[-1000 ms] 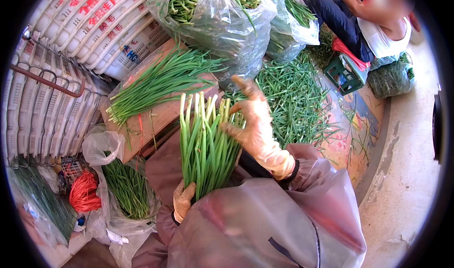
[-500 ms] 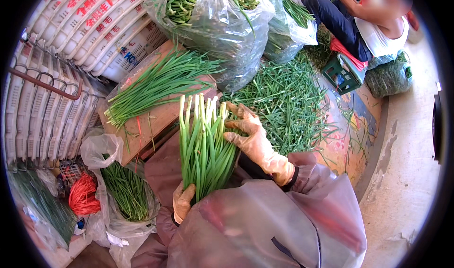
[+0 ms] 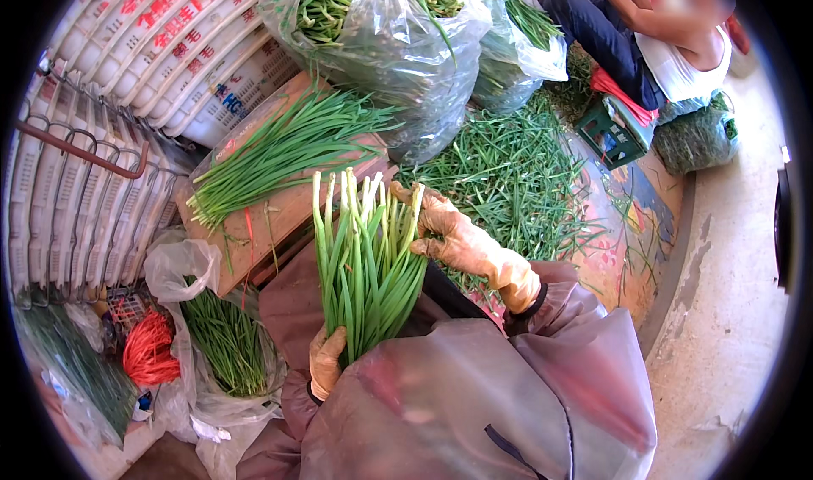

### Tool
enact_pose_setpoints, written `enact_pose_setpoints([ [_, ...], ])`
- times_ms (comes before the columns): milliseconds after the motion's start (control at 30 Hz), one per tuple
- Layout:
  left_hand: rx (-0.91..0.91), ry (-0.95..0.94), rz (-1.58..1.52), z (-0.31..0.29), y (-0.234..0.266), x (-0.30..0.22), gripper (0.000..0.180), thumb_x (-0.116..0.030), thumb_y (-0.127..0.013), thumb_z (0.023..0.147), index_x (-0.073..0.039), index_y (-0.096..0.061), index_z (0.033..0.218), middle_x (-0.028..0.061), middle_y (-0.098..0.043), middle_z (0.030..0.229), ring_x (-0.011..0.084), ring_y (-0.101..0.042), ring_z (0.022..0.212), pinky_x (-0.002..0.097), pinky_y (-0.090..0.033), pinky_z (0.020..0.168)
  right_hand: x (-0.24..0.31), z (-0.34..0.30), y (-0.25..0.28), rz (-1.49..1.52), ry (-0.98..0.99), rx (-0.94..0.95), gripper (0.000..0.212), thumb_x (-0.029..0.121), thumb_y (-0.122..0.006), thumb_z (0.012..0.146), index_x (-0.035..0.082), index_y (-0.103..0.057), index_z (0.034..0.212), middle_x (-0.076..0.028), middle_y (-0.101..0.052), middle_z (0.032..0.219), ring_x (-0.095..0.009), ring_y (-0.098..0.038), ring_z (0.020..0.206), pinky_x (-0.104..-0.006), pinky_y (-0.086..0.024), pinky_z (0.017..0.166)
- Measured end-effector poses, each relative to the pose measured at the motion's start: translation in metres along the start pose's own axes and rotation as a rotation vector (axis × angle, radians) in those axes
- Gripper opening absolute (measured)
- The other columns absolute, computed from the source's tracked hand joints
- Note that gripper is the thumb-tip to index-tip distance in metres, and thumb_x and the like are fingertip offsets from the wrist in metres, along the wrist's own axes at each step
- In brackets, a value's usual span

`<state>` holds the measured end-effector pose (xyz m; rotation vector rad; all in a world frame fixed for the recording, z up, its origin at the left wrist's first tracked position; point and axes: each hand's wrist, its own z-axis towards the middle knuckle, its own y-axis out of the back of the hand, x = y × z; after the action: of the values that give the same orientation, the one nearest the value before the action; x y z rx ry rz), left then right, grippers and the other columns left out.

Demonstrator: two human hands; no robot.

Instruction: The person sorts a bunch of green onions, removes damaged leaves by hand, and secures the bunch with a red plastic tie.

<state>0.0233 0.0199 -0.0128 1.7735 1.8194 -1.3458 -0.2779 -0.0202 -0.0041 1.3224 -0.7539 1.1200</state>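
Observation:
My left hand [image 3: 327, 361], in a tan glove, is closed round the lower, leafy part of a bunch of garlic chives [image 3: 364, 277]. The bunch stands upright before my apron, its pale stem ends up and slightly fanned out. At its upper right side is my right hand [image 3: 461, 238], gloved too, with bent fingers round the outermost pale stems and the thumb lower down. The bunch partly hides those fingertips. Beyond the bunch, more garlic chives [image 3: 288, 145] lie in a neat pile on a low wooden board [image 3: 254, 251].
White plastic baskets [image 3: 93, 192] are stacked at the left. Red ties [image 3: 151, 349] lie beside an open bag of greens [image 3: 224, 336]. Large clear bags [image 3: 415, 82] stand ahead. Loose leaves [image 3: 508, 192] cover the ground on the right; a person [image 3: 677, 61] sits beyond.
My right hand has shifted slightly right, its forearm moving away from my body. The pale stem tops have spread a little wider, some tipping left. My left hand keeps its hold.

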Motion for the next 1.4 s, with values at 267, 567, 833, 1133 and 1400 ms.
enact_pose_setpoints([
  [267, -0.027, 0.005, 0.019, 0.001, 0.003, 0.005, 0.040, -0.015, -0.055, 0.090, 0.002, -0.052, 0.126, 0.0076, -0.062, 0.113, 0.0165, -0.059, 0.096, 0.0305, -0.046, 0.087, 0.008, 0.004, -0.012, -0.596, -0.055, -0.149, 0.010, 0.014, -0.065, 0.066, 0.005, -0.061, 0.065, -0.009, -0.055, 0.132, -0.037, -0.035, 0.132, -0.0488, -0.025, 0.110],
  [567, 0.052, -0.122, 0.210, -0.004, -0.001, -0.001, 0.040, -0.018, -0.051, 0.091, 0.002, -0.053, 0.126, 0.0064, -0.061, 0.113, 0.0155, -0.058, 0.097, 0.0296, -0.046, 0.086, -0.005, 0.022, 0.037, -0.995, 0.144, -0.680, 0.005, 0.001, -0.061, 0.059, 0.003, -0.056, 0.058, -0.008, -0.064, 0.116, -0.035, -0.057, 0.110, -0.0433, -0.046, 0.092],
  [833, 0.022, 0.016, -0.053, 0.000, 0.002, 0.006, 0.039, -0.017, -0.053, 0.091, 0.002, -0.054, 0.125, 0.0066, -0.062, 0.112, 0.0157, -0.057, 0.100, 0.0298, -0.045, 0.088, -0.039, -0.133, 0.230, -1.285, -0.375, -1.044, 0.015, 0.010, -0.057, 0.079, 0.002, -0.069, 0.084, -0.012, -0.065, 0.084, -0.032, -0.061, 0.070, -0.0375, -0.049, 0.064],
  [1133, -0.027, -0.091, 0.018, -0.005, 0.000, 0.000, 0.041, -0.018, -0.054, 0.091, 0.002, -0.052, 0.127, 0.0073, -0.062, 0.111, 0.0173, -0.059, 0.098, 0.0312, -0.046, 0.088, -0.045, -0.177, 0.261, -1.390, -0.800, -0.879, 0.020, 0.022, -0.065, 0.081, 0.009, -0.070, 0.096, -0.013, -0.066, 0.106, -0.032, -0.062, 0.098, -0.0394, -0.049, 0.084],
  [1400, -0.033, -0.083, 0.037, -0.012, -0.008, -0.003, 0.037, -0.016, -0.051, 0.091, 0.002, -0.054, 0.123, 0.0068, -0.062, 0.110, 0.0153, -0.058, 0.094, 0.0300, -0.045, 0.085, 0.032, 0.019, 0.029, -0.818, 0.142, -0.204, 0.026, 0.031, -0.074, 0.068, 0.005, -0.069, 0.070, -0.004, -0.059, 0.123, -0.033, -0.048, 0.122, -0.0429, -0.040, 0.101],
])
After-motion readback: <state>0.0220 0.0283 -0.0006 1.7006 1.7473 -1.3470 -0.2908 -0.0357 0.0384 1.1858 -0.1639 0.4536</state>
